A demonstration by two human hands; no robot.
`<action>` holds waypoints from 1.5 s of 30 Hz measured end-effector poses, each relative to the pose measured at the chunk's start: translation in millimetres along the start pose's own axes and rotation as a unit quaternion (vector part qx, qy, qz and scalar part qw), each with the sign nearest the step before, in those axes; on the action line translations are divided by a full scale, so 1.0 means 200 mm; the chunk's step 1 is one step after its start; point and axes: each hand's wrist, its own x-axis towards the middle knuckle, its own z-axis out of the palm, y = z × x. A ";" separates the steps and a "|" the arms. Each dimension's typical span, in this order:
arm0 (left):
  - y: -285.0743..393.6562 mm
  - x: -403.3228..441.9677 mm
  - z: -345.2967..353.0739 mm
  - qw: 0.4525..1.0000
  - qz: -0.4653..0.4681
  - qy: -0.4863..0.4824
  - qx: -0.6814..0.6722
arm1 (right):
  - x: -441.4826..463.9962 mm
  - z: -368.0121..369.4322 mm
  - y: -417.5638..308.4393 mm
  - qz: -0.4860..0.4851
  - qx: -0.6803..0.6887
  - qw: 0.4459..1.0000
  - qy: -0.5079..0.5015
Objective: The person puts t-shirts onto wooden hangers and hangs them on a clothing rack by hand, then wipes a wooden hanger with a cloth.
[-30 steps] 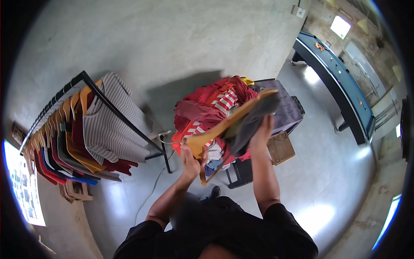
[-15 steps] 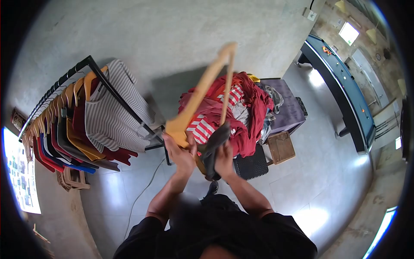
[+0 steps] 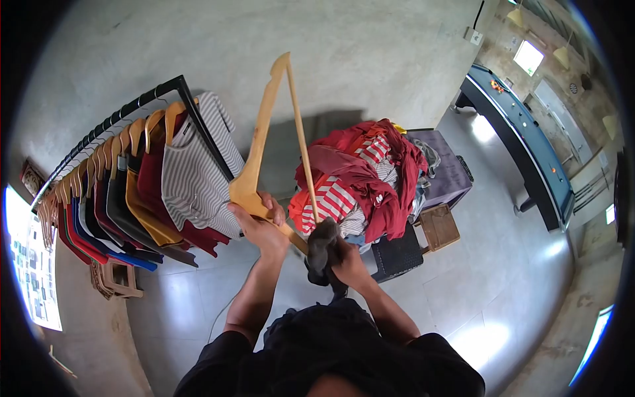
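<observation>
A light wooden hanger (image 3: 259, 139) with a thin bar is held up on end before me. Wrapped round its broad middle is my left hand (image 3: 263, 230). My right hand (image 3: 349, 264) grips a bunched dark grey garment (image 3: 323, 248) at the lower end of the hanger, where the bar meets the cloth. How far the cloth covers the hanger's lower arm is hard to tell. Behind the hanger, a heap of red, striped and orange clothes (image 3: 357, 172) lies near the wall.
To the left, a black rack (image 3: 135, 102) carries several garments on wooden hangers, a striped shirt (image 3: 192, 175) nearest. A purple-grey box (image 3: 440, 165), a wooden box (image 3: 438, 227) and a black stool (image 3: 395, 257) stand around the heap. A pool table (image 3: 522, 132) is far right.
The hanger has swung upright and to the left. My right hand has come down and inward with the dark garment, now bunched at the hanger's lower end. The rack appears further right in view.
</observation>
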 end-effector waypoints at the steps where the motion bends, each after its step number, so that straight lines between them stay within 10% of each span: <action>1: 0.01 0.01 -0.02 1.000 0.013 0.001 -0.006 | -0.02 -0.03 -0.04 -0.015 -0.096 0.995 0.027; 3: 0.07 0.06 -0.06 0.999 0.030 -0.016 -0.005 | -0.03 -0.04 -0.05 -0.066 -0.121 0.984 0.109; 4: 0.11 0.09 -0.09 0.999 0.039 -0.022 -0.003 | -0.05 -0.05 -0.20 0.103 -0.224 0.963 0.111; 7: 0.17 0.11 -0.13 0.999 0.024 -0.038 0.030 | -0.12 -0.14 -0.14 -0.147 -0.160 0.943 0.251; 10: 0.20 0.06 -0.14 0.999 0.002 -0.028 0.034 | -0.15 -0.20 -0.16 -0.305 -0.486 0.763 0.297; 12: 0.21 0.02 -0.11 1.000 -0.008 -0.014 0.022 | -0.12 -0.17 -0.24 -0.216 -0.749 0.556 0.287; 14: 0.25 -0.04 -0.10 0.998 -0.018 -0.055 0.028 | -0.09 -0.07 -0.37 -0.237 -0.502 0.814 0.172; 16: 0.27 -0.06 -0.12 0.997 -0.011 -0.061 0.039 | -0.05 0.12 -0.49 -0.225 -0.182 0.957 0.026; 23: 0.46 -0.10 -0.15 1.000 -0.007 -0.014 0.012 | -0.21 0.48 -0.17 -0.237 -0.337 0.911 0.017; 34: 0.32 -0.26 -0.27 0.997 -0.041 -0.004 0.063 | -0.40 0.23 -0.14 -0.104 -0.068 0.972 0.198; 45: 0.25 -0.45 -0.05 0.998 0.003 -0.023 0.058 | -0.40 -0.04 -0.35 -0.270 -0.262 0.915 0.145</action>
